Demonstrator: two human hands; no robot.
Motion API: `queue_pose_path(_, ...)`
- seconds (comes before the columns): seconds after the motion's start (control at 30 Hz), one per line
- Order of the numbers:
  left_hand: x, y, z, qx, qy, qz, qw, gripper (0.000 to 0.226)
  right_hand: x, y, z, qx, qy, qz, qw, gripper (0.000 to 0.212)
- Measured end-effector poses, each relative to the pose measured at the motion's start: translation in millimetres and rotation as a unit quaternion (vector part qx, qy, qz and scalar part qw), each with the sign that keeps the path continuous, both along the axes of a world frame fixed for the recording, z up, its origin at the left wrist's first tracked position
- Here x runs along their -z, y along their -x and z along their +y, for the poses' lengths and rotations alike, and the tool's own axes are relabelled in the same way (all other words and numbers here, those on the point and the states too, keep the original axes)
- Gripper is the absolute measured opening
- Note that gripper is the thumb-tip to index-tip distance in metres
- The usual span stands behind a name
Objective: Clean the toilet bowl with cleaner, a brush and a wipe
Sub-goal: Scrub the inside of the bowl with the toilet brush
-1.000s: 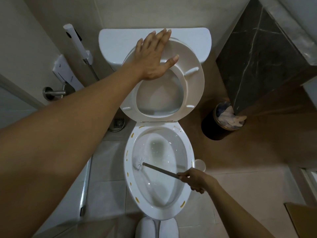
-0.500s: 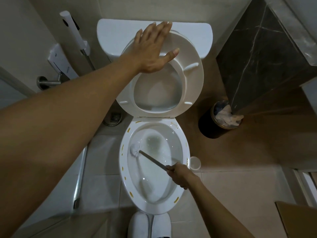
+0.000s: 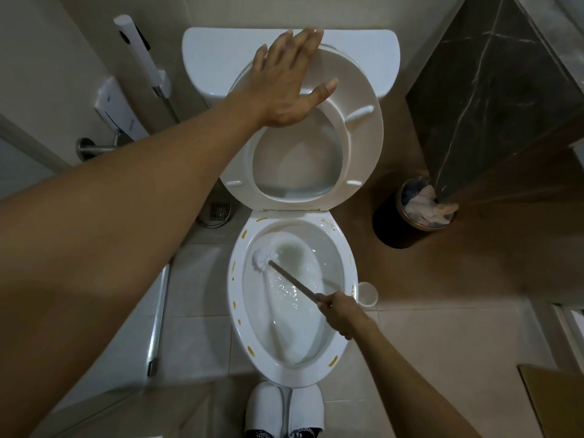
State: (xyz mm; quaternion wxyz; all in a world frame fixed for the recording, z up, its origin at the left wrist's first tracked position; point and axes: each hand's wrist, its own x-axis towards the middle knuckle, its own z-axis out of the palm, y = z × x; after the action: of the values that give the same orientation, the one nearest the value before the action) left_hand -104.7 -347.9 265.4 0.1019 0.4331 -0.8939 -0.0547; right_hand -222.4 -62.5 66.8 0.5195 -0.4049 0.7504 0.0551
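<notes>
1. Tiled floor [image 3: 426,336] and pale walls frame the scene, with a dark marble-faced block [image 3: 493,90] at two o'clock and a wall-mounted sprayer [image 3: 139,55] at ten o'clock.
2. At the centre the toilet bowl [image 3: 292,366] is seen with its seat [image 3: 363,137] raised against the cistern [image 3: 215,61]; yellow dabs, judged to be cleaner, are dotted round the rim.
3. The seat is held up by the left hand [image 3: 284,86], fingers straight and spread, palm pressed flat at twelve o'clock. That pressure should be kept steady so the seat cannot drop on the working arm.
4. A waste bin [image 3: 392,226] stands at three o'clock, well apart from the bowl, and a small white holder [image 3: 368,295] sits just beside the rim.
5. The right hand [image 3: 339,312], at four o'clock, is curled tight round the handle of the brush [image 3: 292,278]; this grip is best kept low on the handle for leverage.
6. The brush head is pressed on the inner wall at ten o'clock. Strokes should be carried under the rim so every dab is reached, slowly enough that splashing is avoided.
</notes>
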Motion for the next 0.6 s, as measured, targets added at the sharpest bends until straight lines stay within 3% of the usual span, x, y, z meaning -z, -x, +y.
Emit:
queue_pose_path(0.2,0.5,-0.2,-0.9,0.002,0.007,-0.004,1.000,0.077,9.1,9.8,47.1,0.101,-0.035,-0.094,0.990,0.039)
queue_pose_path(0.47,0.7,0.0,-2.5,0.002,0.004,-0.004,1.000,0.079,18.9,-16.5,27.8,0.167,0.022,-0.091,0.982,0.036)
queue_pose_path(0.6,1.3,-0.2,-2.8,0.005,0.005,-0.002,1.000,0.079,10.9,-9.6,48.9,0.132,0.006,-0.081,0.988,0.037)
